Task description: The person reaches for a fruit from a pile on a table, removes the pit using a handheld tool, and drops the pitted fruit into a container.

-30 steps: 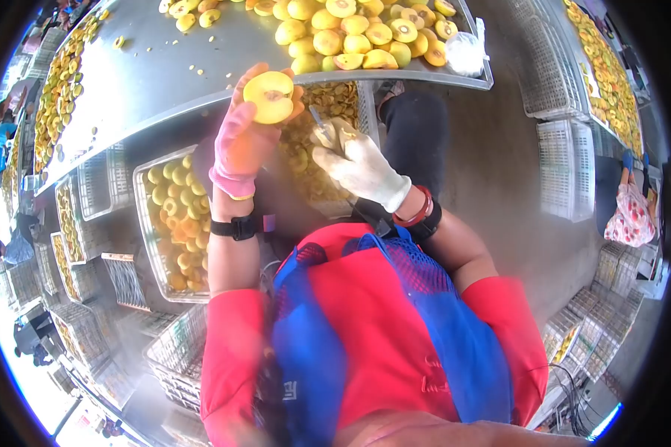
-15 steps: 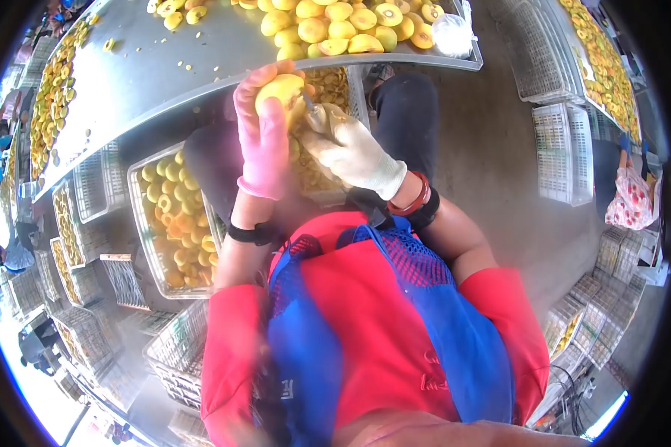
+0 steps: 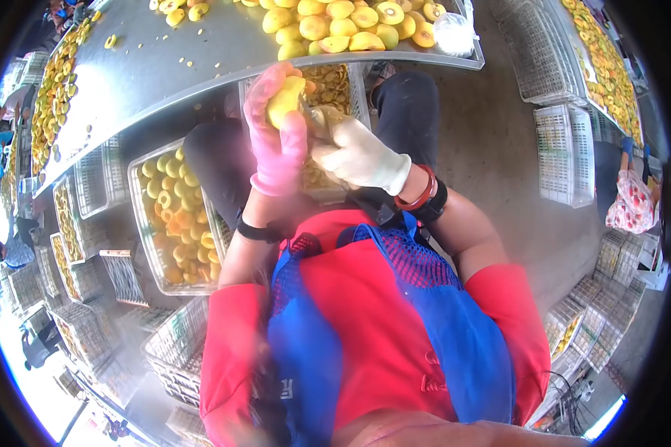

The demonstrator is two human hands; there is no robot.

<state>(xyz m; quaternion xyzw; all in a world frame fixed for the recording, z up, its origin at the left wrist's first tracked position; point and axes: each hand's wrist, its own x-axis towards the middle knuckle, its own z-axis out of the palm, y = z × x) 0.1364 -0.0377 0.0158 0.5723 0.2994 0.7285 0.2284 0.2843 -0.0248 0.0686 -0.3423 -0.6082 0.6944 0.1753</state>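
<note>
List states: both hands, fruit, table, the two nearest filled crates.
Left hand: pink-gloved, closed around a fruit
Right hand: white-gloved, fingers curled beside the fruit, contents unclear
Held fruit: raised, partly covered
Table fruit: piled, many halved
Metal table: scattered with bits
Left crate: filled with fruit
Under-table crate: filled with fruit pieces

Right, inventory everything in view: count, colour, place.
Held fruit: one, yellow, left hand
Table: one, grey, ahead
Loose fruit: many, yellow, on table
Bundle: one, whitish, table's right corner
Fruit crate: one, whitish, below left
Second crate: one, whitish, under table edge
Other crates: many, whitish, both sides
Far fruit: many, yellow, upper right edge
Patterned item: one, white and red, far right
Wristbands: three or more, black and red, wrists
Shirt: one, red, torso
Vest: one, blue, over shirt
Legs: two, dark, near table
Left hand: one, pink glove, centre
Right hand: one, white glove, centre
</note>
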